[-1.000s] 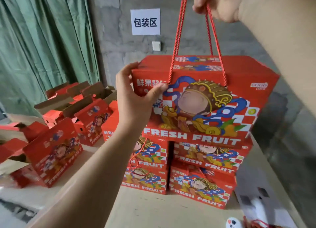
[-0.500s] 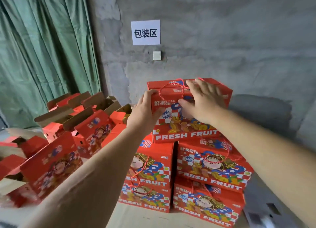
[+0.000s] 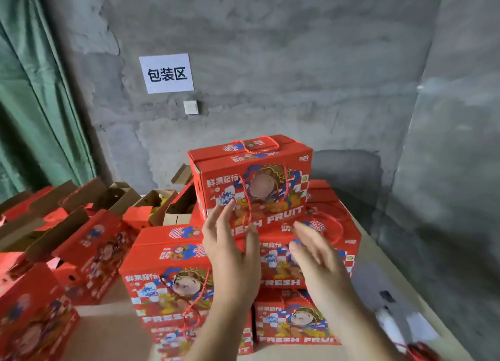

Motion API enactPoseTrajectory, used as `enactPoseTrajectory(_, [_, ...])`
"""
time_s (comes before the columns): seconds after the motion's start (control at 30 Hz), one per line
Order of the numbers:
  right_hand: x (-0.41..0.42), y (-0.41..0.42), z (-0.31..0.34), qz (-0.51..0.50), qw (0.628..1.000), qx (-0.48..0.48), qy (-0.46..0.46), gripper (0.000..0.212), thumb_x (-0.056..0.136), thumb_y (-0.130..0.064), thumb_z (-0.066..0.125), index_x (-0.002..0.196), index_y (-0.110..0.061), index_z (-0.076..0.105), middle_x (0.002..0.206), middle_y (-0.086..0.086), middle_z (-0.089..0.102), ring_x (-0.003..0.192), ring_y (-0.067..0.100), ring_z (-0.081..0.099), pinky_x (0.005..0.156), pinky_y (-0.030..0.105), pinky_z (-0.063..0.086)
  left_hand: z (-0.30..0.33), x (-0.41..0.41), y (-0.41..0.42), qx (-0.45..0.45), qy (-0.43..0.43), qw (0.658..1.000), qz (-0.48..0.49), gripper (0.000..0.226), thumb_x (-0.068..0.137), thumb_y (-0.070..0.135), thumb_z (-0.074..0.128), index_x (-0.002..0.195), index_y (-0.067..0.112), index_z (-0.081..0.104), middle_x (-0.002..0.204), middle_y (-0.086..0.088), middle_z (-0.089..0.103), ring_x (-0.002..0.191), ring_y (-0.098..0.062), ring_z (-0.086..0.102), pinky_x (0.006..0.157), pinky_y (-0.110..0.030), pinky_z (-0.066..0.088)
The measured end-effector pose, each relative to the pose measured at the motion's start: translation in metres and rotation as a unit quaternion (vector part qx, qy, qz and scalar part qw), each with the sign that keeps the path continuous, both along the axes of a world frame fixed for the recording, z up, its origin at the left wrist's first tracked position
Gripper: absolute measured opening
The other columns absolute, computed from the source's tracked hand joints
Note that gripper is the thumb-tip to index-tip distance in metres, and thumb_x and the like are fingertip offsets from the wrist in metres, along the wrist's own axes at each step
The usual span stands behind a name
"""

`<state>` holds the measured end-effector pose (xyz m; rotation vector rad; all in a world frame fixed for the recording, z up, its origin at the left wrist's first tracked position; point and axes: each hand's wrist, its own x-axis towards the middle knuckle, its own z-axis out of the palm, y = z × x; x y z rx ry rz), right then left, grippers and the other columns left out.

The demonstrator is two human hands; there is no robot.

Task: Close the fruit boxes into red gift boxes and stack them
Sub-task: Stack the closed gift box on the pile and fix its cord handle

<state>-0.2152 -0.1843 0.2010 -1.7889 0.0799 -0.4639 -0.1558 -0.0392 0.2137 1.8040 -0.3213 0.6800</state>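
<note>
Top box [image 3: 251,182] closed, sitting on the stack just beyond and above both hands, long axis left-right, rope handle draped down the front. Left hand [image 3: 232,255] spread, empty, nearer; right hand [image 3: 316,255] spread, blurred, empty. Open boxes [image 3: 89,241] off left of left hand, likely next

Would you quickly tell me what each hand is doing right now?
Left hand: open, fingers straight, holding nothing, in front of the top gift box.
Right hand: open, blurred, holding nothing.
</note>
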Motion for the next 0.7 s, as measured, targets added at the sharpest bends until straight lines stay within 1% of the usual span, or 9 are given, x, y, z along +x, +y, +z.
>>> enactPoseTrajectory(0.07, [-0.026,0.003,0.003,0.002,0.999,0.037,-0.038,0.042,0.092,-0.056,0.064,0.133,-0.060,0.055,0.141,-0.036,0.054,0.131,-0.012,0.050,0.103,0.016,0.042,-0.012,-0.033,-0.015,-0.037,0.030,0.995,-0.087,0.038,0.102,0.025,0.063,0.138,0.034,0.054,0.144,0.008,0.046,0.143,-0.008,0.040,0.115,-0.029,0.034])
enactPoseTrajectory(0.13, [-0.047,-0.001,0.006,0.005,0.996,0.064,-0.064,0.039,0.097,-0.038,0.067,0.133,-0.051,0.061,0.139,-0.027,0.061,0.128,-0.009,0.055,0.098,0.010,0.046,-0.014,-0.065,-0.022,-0.122,0.110,0.965,-0.205,0.033,0.102,0.030,0.062,0.134,0.037,0.058,0.134,0.015,0.060,0.130,-0.008,0.056,0.102,-0.025,0.048])
enactPoseTrajectory(0.17, [-0.054,-0.006,0.008,0.002,0.994,0.078,-0.074,0.039,0.095,-0.036,0.067,0.132,-0.048,0.064,0.136,-0.024,0.064,0.126,-0.008,0.057,0.096,0.007,0.045,-0.013,-0.076,-0.026,-0.155,0.141,0.946,-0.246,0.032,0.100,0.033,0.062,0.132,0.038,0.061,0.130,0.018,0.066,0.125,-0.004,0.061,0.097,-0.021,0.051])
enactPoseTrajectory(0.23, [-0.066,-0.016,0.011,0.009,0.993,0.088,-0.078,0.041,0.091,-0.036,0.065,0.131,-0.044,0.066,0.133,-0.021,0.067,0.127,-0.004,0.059,0.094,0.006,0.045,-0.010,-0.090,-0.038,-0.184,0.165,0.926,-0.286,0.033,0.097,0.034,0.061,0.129,0.035,0.064,0.126,0.021,0.070,0.123,-0.001,0.063,0.097,-0.020,0.052])
enactPoseTrajectory(0.3, [-0.073,-0.031,0.007,0.016,0.994,0.083,-0.071,0.043,0.092,-0.032,0.063,0.135,-0.038,0.066,0.133,-0.021,0.067,0.128,-0.002,0.059,0.094,0.007,0.046,-0.011,-0.096,-0.058,-0.191,0.182,0.915,-0.306,0.028,0.102,0.025,0.060,0.128,0.032,0.066,0.127,0.017,0.071,0.124,-0.004,0.064,0.104,-0.030,0.052])
enactPoseTrajectory(0.37, [-0.082,-0.051,0.005,0.013,0.994,0.081,-0.075,0.046,0.093,-0.029,0.061,0.138,-0.033,0.063,0.134,-0.023,0.066,0.127,-0.002,0.059,0.094,0.007,0.046,-0.009,-0.103,-0.082,-0.174,0.197,0.908,-0.326,0.029,0.105,0.015,0.057,0.127,0.032,0.067,0.127,0.015,0.072,0.125,-0.006,0.064,0.107,-0.035,0.050])
enactPoseTrajectory(0.5, [-0.100,-0.115,0.000,0.013,0.992,0.089,-0.089,0.048,0.093,-0.026,0.060,0.141,-0.028,0.061,0.134,-0.024,0.066,0.129,-0.001,0.058,0.096,0.008,0.045,-0.009,-0.121,-0.148,-0.169,0.206,0.908,-0.322,0.035,0.105,0.006,0.055,0.129,0.029,0.067,0.126,0.014,0.073,0.123,-0.006,0.065,0.110,-0.037,0.050])
enactPoseTrajectory(0.6, [-0.118,-0.179,-0.006,0.006,0.991,0.093,-0.097,0.039,0.101,-0.019,0.060,0.139,-0.025,0.062,0.127,-0.030,0.067,0.125,-0.008,0.058,0.094,0.003,0.043,-0.015,-0.140,-0.222,-0.174,0.209,0.911,-0.310,0.033,0.106,0.009,0.056,0.132,0.026,0.066,0.130,0.009,0.072,0.127,-0.009,0.064,0.112,-0.038,0.049])
enactPoseTrajectory(0.7, [-0.140,-0.257,-0.007,0.014,0.992,0.081,-0.098,0.039,0.105,-0.011,0.055,0.139,-0.031,0.061,0.131,-0.031,0.065,0.128,-0.008,0.056,0.098,0.005,0.042,-0.011,-0.169,-0.305,-0.195,0.208,0.912,-0.294,0.038,0.106,0.006,0.051,0.133,0.029,0.066,0.132,0.009,0.071,0.129,-0.011,0.063,0.111,-0.037,0.050])
